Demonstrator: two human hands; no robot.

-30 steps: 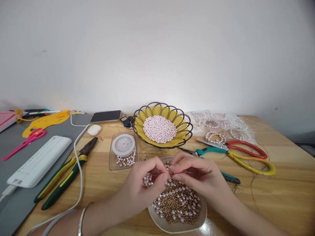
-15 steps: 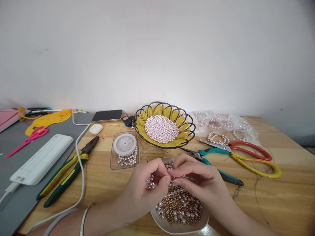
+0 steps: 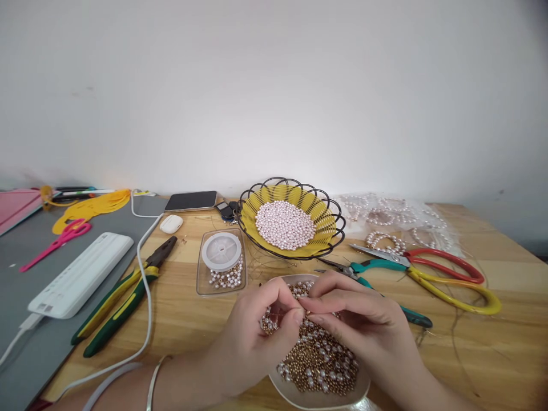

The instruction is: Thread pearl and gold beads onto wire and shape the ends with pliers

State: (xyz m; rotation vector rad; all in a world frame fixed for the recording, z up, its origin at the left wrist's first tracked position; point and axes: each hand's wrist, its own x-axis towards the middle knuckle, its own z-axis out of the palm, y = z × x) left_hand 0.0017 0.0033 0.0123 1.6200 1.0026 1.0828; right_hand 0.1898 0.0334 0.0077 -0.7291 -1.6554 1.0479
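Wooden table (image 3: 505,348) taken up by gear; bowl (image 3: 291,397) used as reference. Yellow basket (image 3: 293,194) of pale beads is set behind the bowl, clear box (image 3: 200,268) behind and left of it, red-and-yellow scissors (image 3: 449,262) behind and right. Left hand (image 3: 252,328) and right hand (image 3: 372,325) are held over the bowl, tips meeting above its back half. Thread (image 3: 277,313) is pinched between left thumb and forefinger, visible stretch lying roughly side to side. Right fingertips are brought close to the left pinch, from the right; whether anything is clamped there can't be told. Left grip looks nearer that stretch. Small beads (image 3: 303,351) are heaped underneath, in the bowl.
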